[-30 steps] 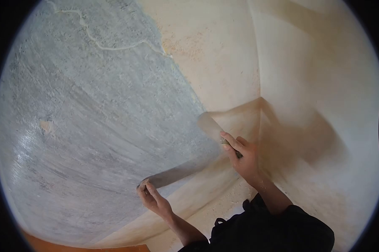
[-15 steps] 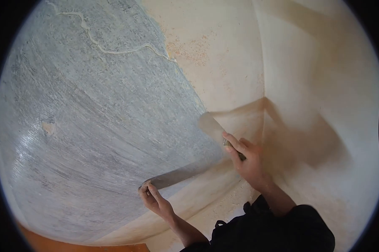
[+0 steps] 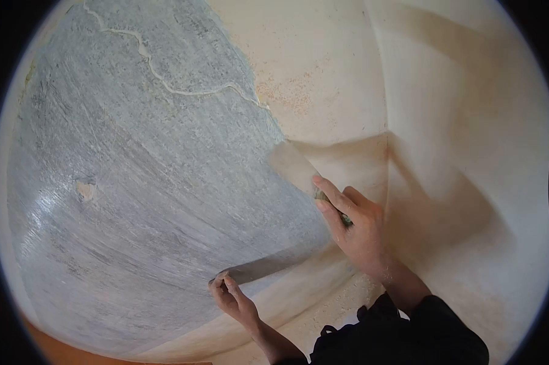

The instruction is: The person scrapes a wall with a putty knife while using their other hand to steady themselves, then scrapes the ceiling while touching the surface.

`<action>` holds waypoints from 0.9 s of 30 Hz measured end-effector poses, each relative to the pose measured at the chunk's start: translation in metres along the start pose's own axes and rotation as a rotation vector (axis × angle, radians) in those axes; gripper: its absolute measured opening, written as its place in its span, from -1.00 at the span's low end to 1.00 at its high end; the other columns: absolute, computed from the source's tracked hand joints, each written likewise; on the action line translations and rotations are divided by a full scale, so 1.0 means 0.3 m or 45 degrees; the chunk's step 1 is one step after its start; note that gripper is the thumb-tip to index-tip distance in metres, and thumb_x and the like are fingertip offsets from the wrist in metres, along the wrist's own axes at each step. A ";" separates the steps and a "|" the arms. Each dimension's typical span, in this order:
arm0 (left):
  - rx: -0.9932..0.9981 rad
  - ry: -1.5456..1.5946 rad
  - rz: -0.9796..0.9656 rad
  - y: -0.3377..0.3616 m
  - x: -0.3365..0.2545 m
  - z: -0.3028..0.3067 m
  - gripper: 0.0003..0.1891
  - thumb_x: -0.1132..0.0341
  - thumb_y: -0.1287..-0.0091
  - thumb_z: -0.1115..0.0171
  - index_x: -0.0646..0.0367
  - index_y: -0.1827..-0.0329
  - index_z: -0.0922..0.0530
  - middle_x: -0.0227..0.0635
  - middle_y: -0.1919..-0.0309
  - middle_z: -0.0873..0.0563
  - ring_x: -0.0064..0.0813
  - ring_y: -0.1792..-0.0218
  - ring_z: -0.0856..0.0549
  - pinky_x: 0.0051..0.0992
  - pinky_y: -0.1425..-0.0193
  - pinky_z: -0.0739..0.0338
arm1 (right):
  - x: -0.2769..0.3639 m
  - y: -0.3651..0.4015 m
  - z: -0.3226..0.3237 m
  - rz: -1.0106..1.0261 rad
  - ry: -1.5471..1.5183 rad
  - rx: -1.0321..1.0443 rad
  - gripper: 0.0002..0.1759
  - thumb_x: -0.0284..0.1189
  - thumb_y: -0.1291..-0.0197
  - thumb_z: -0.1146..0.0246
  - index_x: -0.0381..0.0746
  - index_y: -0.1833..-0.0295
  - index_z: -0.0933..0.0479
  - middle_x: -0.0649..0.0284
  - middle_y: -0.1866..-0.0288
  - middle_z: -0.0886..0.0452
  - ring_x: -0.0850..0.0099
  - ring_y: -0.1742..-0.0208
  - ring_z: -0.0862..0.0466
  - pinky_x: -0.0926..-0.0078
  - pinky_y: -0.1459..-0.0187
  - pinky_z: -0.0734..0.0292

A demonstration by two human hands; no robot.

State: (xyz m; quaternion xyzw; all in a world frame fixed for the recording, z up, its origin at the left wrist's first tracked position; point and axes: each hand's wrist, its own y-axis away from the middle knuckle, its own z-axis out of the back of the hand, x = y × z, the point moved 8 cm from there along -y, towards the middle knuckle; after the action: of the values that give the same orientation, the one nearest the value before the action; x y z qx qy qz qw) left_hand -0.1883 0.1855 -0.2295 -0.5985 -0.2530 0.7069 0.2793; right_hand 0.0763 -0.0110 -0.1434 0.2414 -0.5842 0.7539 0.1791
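Note:
My right hand (image 3: 361, 230) is closed round the handle of a putty knife (image 3: 294, 165). Its broad blade points up and left over the right edge of the grey coating (image 3: 159, 152) on the wall, where grey meets cream. The index finger extends along the knife towards the blade. My left hand (image 3: 235, 299) is lower and further left, in front of the grey surface. Its fingers are curled together, and anything within them is hidden. A dark, shadow-like band (image 3: 268, 266) stretches from those fingers towards the right.
Cream wall (image 3: 323, 79) lies beyond the grey part, with a corner line running down towards the right hand. A raised pale line (image 3: 189, 92) winds across the upper grey surface. A chipped pale spot (image 3: 86, 190) shows at left. An orange surface (image 3: 67, 353) borders the lower left.
The putty knife and right hand have moved up and left along the grey edge. My left hand has shifted slightly right in view. The wall appears lower and further right.

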 end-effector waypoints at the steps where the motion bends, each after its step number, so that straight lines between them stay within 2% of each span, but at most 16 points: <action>1: -0.020 0.069 0.031 0.003 -0.001 -0.003 -0.78 0.26 -0.58 -0.08 0.28 0.09 -0.53 -0.38 0.18 -0.51 -0.55 0.14 -0.46 -0.52 -0.04 -0.36 | 0.007 -0.006 0.004 0.020 0.021 0.016 -0.50 -0.36 -0.27 -0.40 0.03 -0.34 -0.58 0.33 0.59 -0.40 0.48 0.68 -0.39 0.46 0.62 -0.35; 2: -0.037 0.134 0.061 0.001 0.001 0.002 -0.79 0.28 -0.57 -0.09 0.28 0.10 -0.53 -0.31 0.18 -0.51 -0.48 0.11 -0.48 -0.45 -0.09 -0.37 | 0.012 -0.007 0.003 0.035 0.040 0.032 -0.50 -0.35 -0.28 -0.39 0.04 -0.34 -0.58 0.33 0.59 -0.40 0.49 0.68 -0.39 0.46 0.63 -0.35; 5: -0.053 0.105 0.080 0.002 -0.006 0.000 -0.79 0.28 -0.57 -0.09 0.28 0.10 -0.53 -0.30 0.17 -0.51 -0.48 0.11 -0.48 -0.44 -0.10 -0.37 | -0.012 0.041 -0.023 0.023 0.091 0.036 -0.51 -0.32 -0.30 -0.38 0.05 -0.35 -0.57 0.35 0.59 -0.41 0.52 0.69 -0.38 0.47 0.65 -0.33; 9: -0.047 0.102 -0.008 -0.001 -0.010 -0.009 -0.79 0.28 -0.57 -0.10 0.28 0.09 -0.53 -0.30 0.17 -0.51 -0.48 0.10 -0.49 -0.43 -0.11 -0.37 | 0.030 -0.040 -0.004 0.037 0.098 0.013 -0.50 -0.31 -0.30 -0.38 0.05 -0.36 -0.56 0.35 0.59 -0.41 0.53 0.70 -0.37 0.48 0.66 -0.30; 12: -0.057 0.130 0.037 0.005 -0.016 -0.001 -0.79 0.27 -0.57 -0.10 0.27 0.08 -0.53 -0.30 0.17 -0.50 -0.48 0.09 -0.49 -0.43 -0.12 -0.37 | 0.038 -0.045 0.002 0.077 0.059 0.009 -0.49 -0.31 -0.29 -0.39 0.05 -0.37 -0.56 0.36 0.59 -0.40 0.53 0.71 -0.35 0.47 0.67 -0.29; 14: -0.049 0.124 0.133 0.007 -0.004 -0.001 -0.78 0.26 -0.57 -0.10 0.27 0.07 -0.54 -0.30 0.14 -0.50 -0.48 0.07 -0.49 -0.43 -0.14 -0.37 | 0.032 -0.024 -0.011 0.071 0.168 0.034 -0.48 -0.31 -0.29 -0.40 0.06 -0.37 -0.55 0.36 0.59 -0.40 0.53 0.71 -0.34 0.47 0.68 -0.30; 17: -0.037 0.121 0.110 0.006 -0.004 -0.001 -0.78 0.26 -0.58 -0.09 0.29 0.05 -0.54 -0.30 0.13 -0.50 -0.48 0.06 -0.50 -0.44 -0.15 -0.37 | 0.079 -0.077 -0.010 0.119 0.121 -0.050 -0.46 -0.29 -0.28 -0.40 0.08 -0.38 -0.55 0.38 0.59 -0.39 0.54 0.72 -0.33 0.47 0.69 -0.30; 23: 0.002 0.141 0.175 0.008 0.005 0.012 -0.76 0.25 -0.57 -0.10 0.30 0.02 -0.55 -0.29 0.12 -0.54 -0.48 0.05 -0.52 -0.46 -0.16 -0.38 | 0.074 -0.045 -0.018 0.091 0.185 -0.024 -0.44 -0.30 -0.29 -0.40 0.10 -0.40 -0.52 0.36 0.59 -0.39 0.53 0.72 -0.35 0.45 0.69 -0.31; 27: 0.005 0.137 0.169 0.008 -0.002 0.016 -0.76 0.26 -0.58 -0.10 0.30 0.02 -0.55 -0.29 0.12 -0.57 -0.48 0.03 -0.53 -0.46 -0.17 -0.39 | 0.153 -0.142 0.003 0.136 0.186 -0.111 -0.45 -0.28 -0.32 -0.37 0.10 -0.41 -0.50 0.35 0.59 -0.39 0.52 0.73 -0.38 0.45 0.69 -0.32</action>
State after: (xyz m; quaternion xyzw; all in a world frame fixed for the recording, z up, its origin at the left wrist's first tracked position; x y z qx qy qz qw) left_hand -0.1931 0.1832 -0.2301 -0.6506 -0.1960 0.6911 0.2463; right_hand 0.0623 -0.0018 -0.0830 0.1461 -0.6140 0.7518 0.1911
